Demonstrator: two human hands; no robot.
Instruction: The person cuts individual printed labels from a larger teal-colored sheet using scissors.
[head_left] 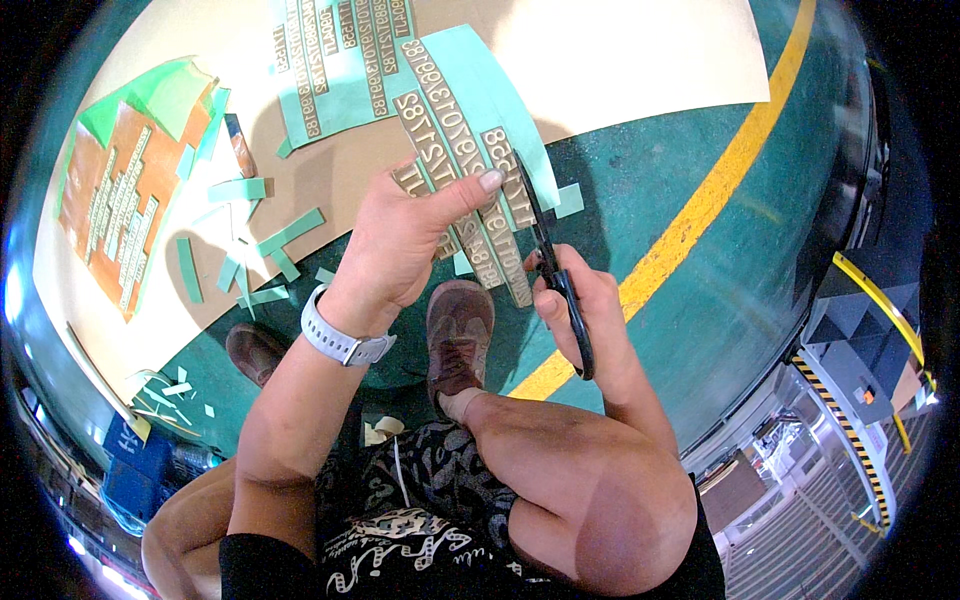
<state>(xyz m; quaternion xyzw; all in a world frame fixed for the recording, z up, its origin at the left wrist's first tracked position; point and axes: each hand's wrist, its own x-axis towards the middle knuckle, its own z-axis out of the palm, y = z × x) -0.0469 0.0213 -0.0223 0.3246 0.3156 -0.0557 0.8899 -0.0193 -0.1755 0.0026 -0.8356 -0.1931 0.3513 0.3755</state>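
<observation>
Between the thumb and fingers of my left hand (390, 240) is a teal sheet (482, 75) bearing strips of raised, mirrored characters. The thumb presses on its face; the other fingers are mostly hidden. My right hand (590, 305) is closed around the black handles of a pair of scissors (545, 245). Their blades point away from me along the sheet's right side, beside the shortest strip of characters. Just right of the blades, a small teal offcut (568, 200) shows against the green floor.
Another teal sheet with character strips (335, 105) lies ahead on brown cardboard (330, 165). Teal scraps (290, 232) are scattered at left, near an orange-and-green sheet (120, 200). My brown shoes (460, 325) are below. A yellow line (690, 205) crosses the green floor.
</observation>
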